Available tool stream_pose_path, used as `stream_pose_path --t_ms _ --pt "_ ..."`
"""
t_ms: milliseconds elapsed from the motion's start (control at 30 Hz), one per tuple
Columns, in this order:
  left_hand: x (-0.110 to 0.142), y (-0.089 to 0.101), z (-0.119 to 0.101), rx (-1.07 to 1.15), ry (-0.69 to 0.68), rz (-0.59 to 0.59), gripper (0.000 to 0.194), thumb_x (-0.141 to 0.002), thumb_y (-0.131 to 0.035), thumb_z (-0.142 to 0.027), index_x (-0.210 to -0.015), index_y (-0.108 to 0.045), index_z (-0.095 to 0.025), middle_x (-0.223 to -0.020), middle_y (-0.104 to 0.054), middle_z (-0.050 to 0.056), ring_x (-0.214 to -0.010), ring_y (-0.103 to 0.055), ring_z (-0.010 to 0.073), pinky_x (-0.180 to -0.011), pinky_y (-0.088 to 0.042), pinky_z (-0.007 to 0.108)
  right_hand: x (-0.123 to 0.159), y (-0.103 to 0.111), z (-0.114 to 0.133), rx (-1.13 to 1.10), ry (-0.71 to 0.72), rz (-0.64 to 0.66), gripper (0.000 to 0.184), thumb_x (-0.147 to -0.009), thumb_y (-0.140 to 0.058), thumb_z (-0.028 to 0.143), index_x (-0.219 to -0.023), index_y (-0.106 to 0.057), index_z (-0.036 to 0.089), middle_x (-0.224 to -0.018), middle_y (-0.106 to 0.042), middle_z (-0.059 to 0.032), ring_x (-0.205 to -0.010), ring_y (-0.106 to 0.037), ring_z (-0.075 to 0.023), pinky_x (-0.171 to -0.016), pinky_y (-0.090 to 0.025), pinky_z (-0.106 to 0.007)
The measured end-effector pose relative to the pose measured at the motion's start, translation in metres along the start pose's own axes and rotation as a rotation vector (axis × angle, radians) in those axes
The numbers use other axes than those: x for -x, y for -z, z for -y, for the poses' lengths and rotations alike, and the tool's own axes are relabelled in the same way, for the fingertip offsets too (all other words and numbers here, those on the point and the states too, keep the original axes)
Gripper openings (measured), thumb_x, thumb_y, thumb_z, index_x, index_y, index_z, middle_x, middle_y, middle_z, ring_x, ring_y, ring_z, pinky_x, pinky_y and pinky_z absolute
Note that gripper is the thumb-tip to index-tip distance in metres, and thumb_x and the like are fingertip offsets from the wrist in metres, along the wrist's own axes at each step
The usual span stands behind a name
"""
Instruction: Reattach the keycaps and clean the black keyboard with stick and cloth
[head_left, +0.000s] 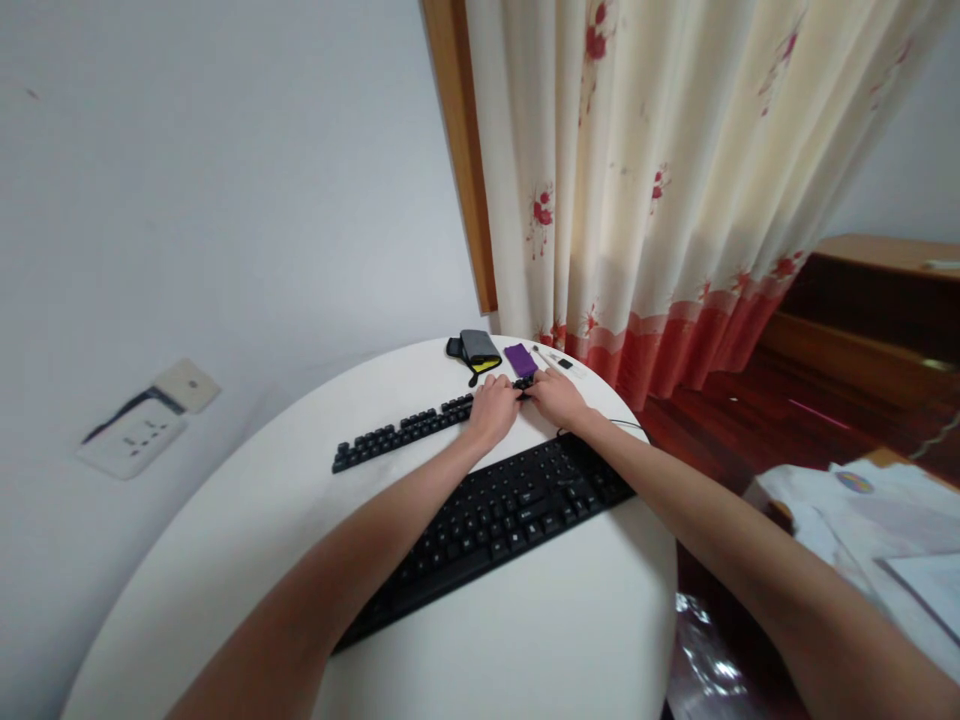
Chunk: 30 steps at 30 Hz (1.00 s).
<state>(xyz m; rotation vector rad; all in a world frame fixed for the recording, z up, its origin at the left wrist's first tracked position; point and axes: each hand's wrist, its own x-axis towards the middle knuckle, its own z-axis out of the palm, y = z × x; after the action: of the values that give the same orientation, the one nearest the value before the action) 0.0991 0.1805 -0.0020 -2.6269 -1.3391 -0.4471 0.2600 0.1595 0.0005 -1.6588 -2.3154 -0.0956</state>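
Note:
A row of loose black keycaps (405, 430) runs slantwise across the white round table (247, 520). At its right end, my left hand (493, 410) and my right hand (556, 396) come close together. Their fingers are curled and pinched on black keycaps there, partly hidden by the fingers. Nearer to me lies a black keyboard (480, 530), set at a slant. My left forearm covers its left part, and my right forearm passes over its right end.
Beyond my hands lie a grey folded cloth (480, 346) with yellow edging, a purple cloth (520, 360), a small brush (541, 354) and a small black piece (565, 364). A wall socket (133, 438) is at left. A curtain (645, 200) hangs behind; papers (885, 530) lie at right.

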Motion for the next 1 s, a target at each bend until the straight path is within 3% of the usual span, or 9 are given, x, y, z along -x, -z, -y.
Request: stream_pose_path --t_ms 267,467,600,733,867,1000 --pt "0.009 0.008 -0.008 0.019 0.032 0.008 0.023 -0.091 -0.053 -0.026 -0.091 -0.076 -0.022 -0.101 -0.066 0.01 -0.102 -0.051 0.0271 -0.086 -0.041 0.037 0.003 0.003 -0.005 -0.077 0.084 0.03 0.019 -0.085 -0.058 0.017 -0.089 -0.076 0.021 -0.105 -0.066 -0.0089 -0.106 -0.054 -0.0232 -0.086 -0.04 -0.028" --pt "0.015 0.019 -0.016 0.071 0.07 0.028 0.021 -0.089 -0.057 -0.028 -0.094 -0.078 -0.027 -0.09 -0.074 0.007 -0.095 -0.061 0.0257 -0.088 -0.042 0.038 0.011 0.006 -0.009 -0.175 0.047 0.025 0.012 -0.08 -0.064 0.014 -0.082 -0.075 0.019 -0.09 -0.071 -0.0056 -0.089 -0.063 -0.0186 -0.079 -0.042 -0.024" --pt "0.028 0.029 -0.037 0.268 0.059 -0.025 0.015 -0.085 -0.065 -0.031 -0.09 -0.078 -0.028 -0.089 -0.076 0.003 -0.091 -0.065 0.0239 -0.086 -0.045 0.035 0.042 0.019 -0.016 -0.303 -0.017 -0.095 0.013 -0.085 -0.062 0.021 -0.092 -0.073 0.017 -0.092 -0.072 -0.0046 -0.082 -0.063 -0.0153 -0.077 -0.045 -0.024" --pt "0.05 0.039 -0.071 0.536 0.006 0.014 0.013 -0.083 -0.067 -0.032 -0.087 -0.079 -0.028 -0.089 -0.077 0.0 -0.086 -0.067 0.0204 -0.083 -0.047 0.03 0.092 0.029 -0.029 -0.644 -0.131 -0.25 0.009 -0.08 -0.067 0.022 -0.081 -0.073 0.016 -0.081 -0.073 -0.004 -0.074 -0.064 -0.0157 -0.071 -0.048 -0.027" --pt "0.064 0.041 -0.096 0.688 -0.014 0.087 0.014 -0.084 -0.066 -0.031 -0.087 -0.079 -0.028 -0.089 -0.077 -0.002 -0.081 -0.068 0.0182 -0.079 -0.048 0.028 0.136 0.035 -0.035 -0.801 -0.143 -0.245 0.008 -0.078 -0.068 0.024 -0.079 -0.073 0.017 -0.082 -0.073 -0.004 -0.078 -0.065 -0.0177 -0.076 -0.049 -0.03" --pt "0.069 0.036 -0.104 0.65 -0.016 0.077 0.013 -0.084 -0.066 -0.029 -0.085 -0.079 -0.028 -0.09 -0.077 -0.002 -0.085 -0.067 0.0194 -0.08 -0.047 0.03 0.159 0.038 -0.029 -0.86 -0.128 -0.224 0.007 -0.078 -0.069 0.023 -0.078 -0.073 0.018 -0.083 -0.072 -0.0042 -0.078 -0.065 -0.0179 -0.076 -0.049 -0.031"
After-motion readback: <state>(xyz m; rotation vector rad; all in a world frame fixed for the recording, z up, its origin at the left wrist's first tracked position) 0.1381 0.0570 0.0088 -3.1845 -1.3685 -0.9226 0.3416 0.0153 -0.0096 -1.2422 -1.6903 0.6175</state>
